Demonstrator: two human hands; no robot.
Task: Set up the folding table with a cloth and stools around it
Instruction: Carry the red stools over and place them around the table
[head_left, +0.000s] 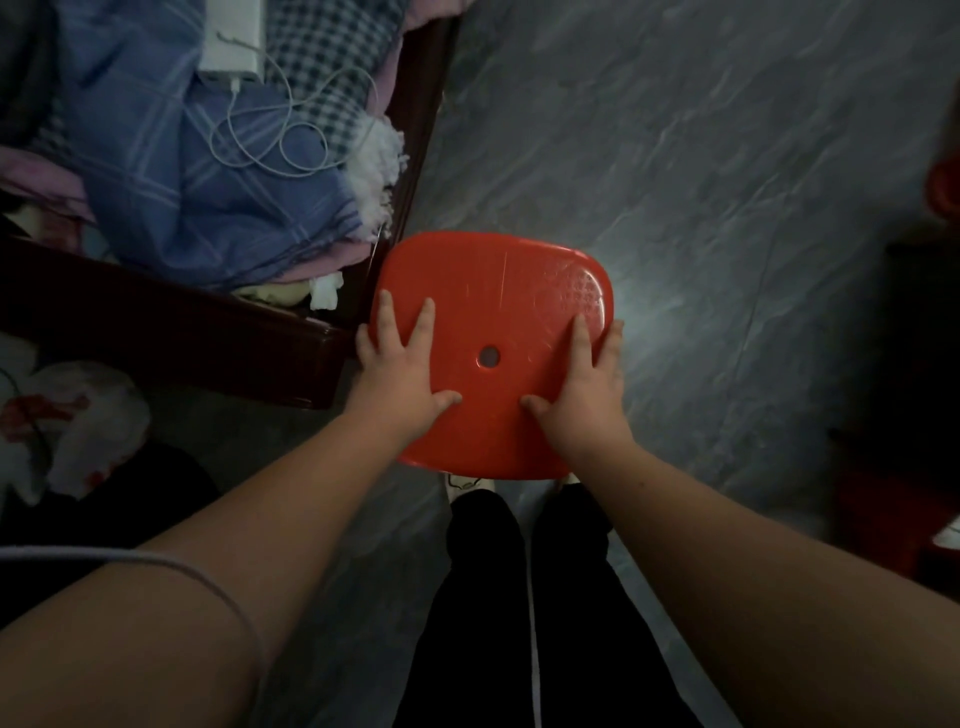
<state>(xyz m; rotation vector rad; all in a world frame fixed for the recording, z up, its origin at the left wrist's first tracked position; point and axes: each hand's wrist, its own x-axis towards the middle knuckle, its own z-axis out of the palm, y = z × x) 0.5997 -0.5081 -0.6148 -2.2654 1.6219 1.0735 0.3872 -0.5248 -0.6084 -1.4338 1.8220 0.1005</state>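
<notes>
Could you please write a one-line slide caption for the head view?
Both hands, left hand and right hand, grip a red stool by its seat above grey floor.

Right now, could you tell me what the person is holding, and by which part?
The red stool, held by its seat: left hand and right hand grip opposite side edges.

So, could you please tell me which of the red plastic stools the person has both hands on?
The red plastic stool with the centre hole, directly ahead, under left hand and right hand; the other red stools sit untouched at the right edge.
</notes>
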